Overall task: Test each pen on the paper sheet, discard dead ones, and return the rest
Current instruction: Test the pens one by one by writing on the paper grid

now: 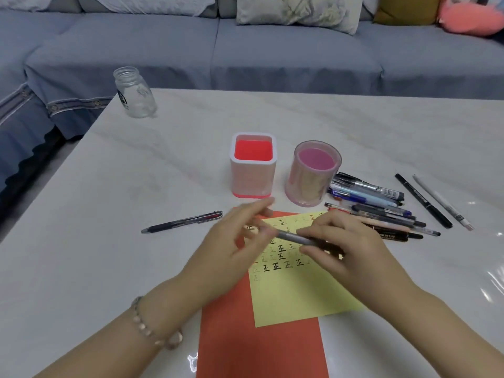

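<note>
I've got the grey pen point(294, 237) crosswise over the yellow sheet point(294, 293), right grip point(346, 249) round the barrel, left grip point(234, 241) pinching its left end.

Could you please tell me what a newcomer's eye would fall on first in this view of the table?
Most likely the two hands in the middle: the right hand grips a grey pen over the yellow sheet covered in test marks, with the blurred left hand at the pen's end. Next come the bright square holder and the round pink holder behind, and the heap of pens to their right.
</note>
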Available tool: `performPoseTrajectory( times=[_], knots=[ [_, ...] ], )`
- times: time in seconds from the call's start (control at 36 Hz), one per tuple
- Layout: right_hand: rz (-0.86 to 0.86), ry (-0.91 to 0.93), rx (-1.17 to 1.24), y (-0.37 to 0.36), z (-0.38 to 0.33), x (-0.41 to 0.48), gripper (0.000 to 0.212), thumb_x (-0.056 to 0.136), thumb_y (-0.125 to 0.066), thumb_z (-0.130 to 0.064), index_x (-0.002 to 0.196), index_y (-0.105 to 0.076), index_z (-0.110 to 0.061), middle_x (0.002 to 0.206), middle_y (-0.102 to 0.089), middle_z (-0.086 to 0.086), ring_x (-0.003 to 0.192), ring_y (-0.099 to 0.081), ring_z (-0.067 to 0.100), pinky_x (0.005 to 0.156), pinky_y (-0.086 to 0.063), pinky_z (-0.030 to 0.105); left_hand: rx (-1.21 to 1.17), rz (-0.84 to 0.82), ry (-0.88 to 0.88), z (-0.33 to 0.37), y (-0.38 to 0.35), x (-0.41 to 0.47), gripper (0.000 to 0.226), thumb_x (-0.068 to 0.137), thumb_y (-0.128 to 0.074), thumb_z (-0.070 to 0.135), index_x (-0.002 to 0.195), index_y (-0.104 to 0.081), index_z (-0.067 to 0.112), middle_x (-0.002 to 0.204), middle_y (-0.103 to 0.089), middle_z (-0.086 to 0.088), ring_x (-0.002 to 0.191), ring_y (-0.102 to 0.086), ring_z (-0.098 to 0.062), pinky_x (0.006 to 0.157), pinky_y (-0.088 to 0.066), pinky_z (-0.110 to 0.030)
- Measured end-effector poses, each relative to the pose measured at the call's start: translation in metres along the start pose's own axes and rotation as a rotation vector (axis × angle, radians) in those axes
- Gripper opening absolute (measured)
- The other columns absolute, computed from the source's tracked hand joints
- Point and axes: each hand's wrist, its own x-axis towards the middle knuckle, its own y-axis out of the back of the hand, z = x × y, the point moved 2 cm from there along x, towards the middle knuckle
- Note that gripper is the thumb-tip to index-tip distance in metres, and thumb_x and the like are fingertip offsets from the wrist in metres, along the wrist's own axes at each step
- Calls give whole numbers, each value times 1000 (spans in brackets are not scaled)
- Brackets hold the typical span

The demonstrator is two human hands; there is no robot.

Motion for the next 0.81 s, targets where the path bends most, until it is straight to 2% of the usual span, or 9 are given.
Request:
performPoseTrajectory(
  times=[0.08, 0.17, 0.31, 0.36, 0.44, 0.53, 0.58, 0.64, 0.81],
  knots=[
    [-38, -6, -9, -2, -8, -1, 23, 77, -61, -43, 88, -70, -26, 77, -55, -17, 69, -50, -1, 60, -41, 13, 117, -87, -110, 2, -6, -8, 27, 87, -50, 37, 106, -67, 28, 89, -63, 12, 82, -58, -1, 72, -43, -10],
    [-48, -270, 6, 4, -12, -2, 29, 69, -63, -63, 74, -67, -35, 61, -59, -17, 66, -54, 2, 55, -42, 20, 200, -73, -114, -5, -6, -10, 42, 88, -40, 41, 99, -70, 15, 87, -65, 6, 83, -55, -3, 75, -41, -12],
    [97, -668, 524, 9, -6, -3, 15, 79, -70, -23, 67, -69, -15, 45, -59, 3, 38, -36, 6, 40, -30, 13, 261, -219, -36, -9, -13, -16, 46, 97, -26, 40, 117, -60, 17, 97, -50, 13, 95, -45, -2, 81, -36, -11],
    [162, -771, 808, 6, -5, -5, 19, 74, -70, -24, 66, -64, -8, 42, -52, 2, 38, -33, 8, 36, -27, 14, 242, -302, 24, -9, -18, -20, 42, 96, -27, 39, 120, -55, 20, 93, -47, 14, 89, -45, -3, 80, -38, -18],
    [91, -777, 1105, -8, -16, -6, 17, 65, -78, -16, 61, -62, -18, 43, -40, -4, 40, -31, 8, 35, -25, 14, 93, -281, 96, -6, -23, -24, 16, 98, -39, 22, 101, -52, 31, 81, -45, 14, 74, -44, -1, 68, -37, -16],
    [-9, -732, 918, -29, -27, -5, 22, 73, -75, -20, 63, -57, -12, 41, -44, -2, 37, -32, 9, 36, -24, 16, -32, -270, 143, -2, -29, -29, 22, 97, -42, 17, 85, -50, 34, 70, -51, 23, 66, -45, 2, 62, -34, -13],
    [53, -710, 778, -39, -28, -3, 34, 78, -71, -31, 61, -51, -9, 40, -42, -4, 36, -32, 8, 37, -24, 16, -75, -291, 146, 0, -32, -32, 17, 99, -39, 21, 91, -55, 23, 69, -52, 24, 64, -45, -1, 60, -34, -16],
    [102, -712, 719, -43, -30, -2, 45, 79, -65, -42, 54, -42, -13, 38, -36, -7, 35, -32, 7, 38, -24, 14, -83, -291, 138, -1, -33, -35, 21, 99, -36, 27, 96, -54, 17, 74, -56, 13, 65, -47, -7, 61, -38, -22],
    [166, -780, 783, -48, -34, -4, 45, 90, -54, -17, 52, -29, -16, 40, -28, -3, 35, -26, 10, 36, -23, 15, -131, -248, 110, -1, -34, -37, 17, 91, -38, 29, 75, -42, 29, 58, -46, 19, 54, -39, -2, 53, -30, -14]
  ],
)
